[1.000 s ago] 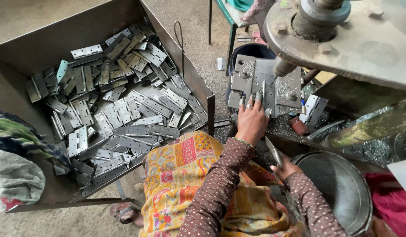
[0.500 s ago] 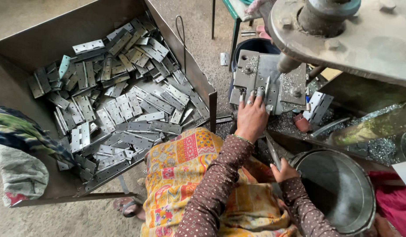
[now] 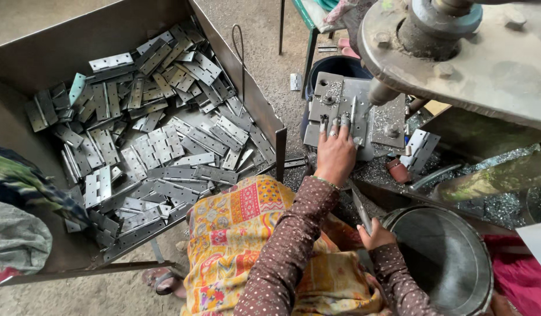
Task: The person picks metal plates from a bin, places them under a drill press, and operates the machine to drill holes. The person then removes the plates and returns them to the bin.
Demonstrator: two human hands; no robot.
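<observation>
My left hand (image 3: pixel 335 153) reaches forward to the grey jig plate (image 3: pixel 340 96) under the drill spindle (image 3: pixel 380 92). Its fingertips press on a small steel hinge (image 3: pixel 353 114) that stands there on edge. My right hand (image 3: pixel 376 235) stays close to my lap and grips a flat steel hinge leaf (image 3: pixel 360 208) that points up and away. It hovers beside the rim of a round metal bucket (image 3: pixel 452 257). Both sleeves are brown with dots.
A large sheet-metal bin (image 3: pixel 54 52) on my left holds several loose steel hinges (image 3: pixel 159 146). The heavy drill press head (image 3: pixel 475 64) overhangs at the upper right. Metal shavings (image 3: pixel 504 205) cover the bench. A yellow patterned cloth (image 3: pixel 241 234) covers my lap.
My left hand stays pressed on the hinge at the jig. My right hand has dropped slightly with the hinge leaf. The view has shifted a little.
</observation>
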